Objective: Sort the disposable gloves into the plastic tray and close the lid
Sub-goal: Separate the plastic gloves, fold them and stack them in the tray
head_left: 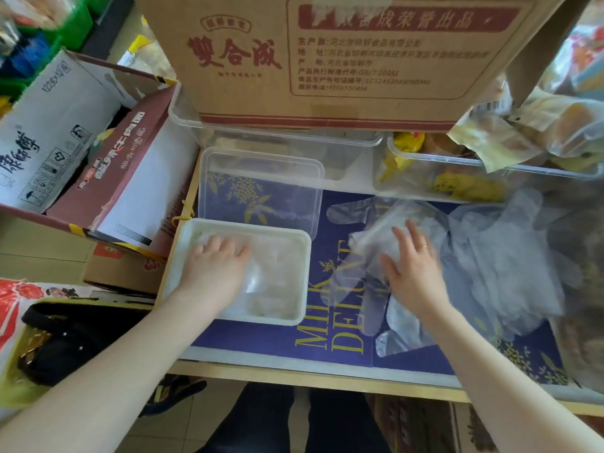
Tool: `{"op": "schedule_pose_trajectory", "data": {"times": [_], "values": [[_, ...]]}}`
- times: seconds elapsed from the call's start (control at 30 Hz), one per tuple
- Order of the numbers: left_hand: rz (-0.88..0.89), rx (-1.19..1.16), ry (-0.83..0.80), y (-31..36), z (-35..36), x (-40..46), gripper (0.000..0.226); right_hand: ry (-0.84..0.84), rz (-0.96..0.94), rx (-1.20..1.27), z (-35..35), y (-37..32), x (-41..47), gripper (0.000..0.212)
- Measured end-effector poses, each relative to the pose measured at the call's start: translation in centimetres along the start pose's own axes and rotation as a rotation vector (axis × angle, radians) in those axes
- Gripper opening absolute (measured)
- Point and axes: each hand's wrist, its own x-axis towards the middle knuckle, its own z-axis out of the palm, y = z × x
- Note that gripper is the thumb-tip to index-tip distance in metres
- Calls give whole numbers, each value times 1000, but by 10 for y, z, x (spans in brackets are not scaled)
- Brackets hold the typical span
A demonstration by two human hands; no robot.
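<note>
Here, left hand flat in the tray, right hand spread (fingers straight) on loose gloves.

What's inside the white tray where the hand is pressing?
The left hand presses flat on thin, clear plastic gloves lying inside the white tray. How many gloves are stacked there, and what lies beneath the hand, cannot be seen.

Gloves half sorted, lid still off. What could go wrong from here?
1. The loose pile of thin clear disposable gloves under the right hand may drag out several at once, since they overlap.
2. Gloves in the white rectangular plastic tray seem held flat by the left hand; they might spring up on release.
3. The clear plastic lid could trap stray edges.
</note>
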Motion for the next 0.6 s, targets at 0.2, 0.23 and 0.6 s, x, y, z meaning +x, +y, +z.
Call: {"op": "schedule_pose_trajectory", "data": {"times": [0.2,0.23,0.6], "values": [[85,-397,442,43,-25,9,12,-137,-15,-242,-10,59,23,65],[143,-431,504,52,-29,10,12,-79,-80,-239,-11,64,22,50],[79,-1173,87,183,-69,49,65,132,-283,277,-34,84,-7,5]]}}
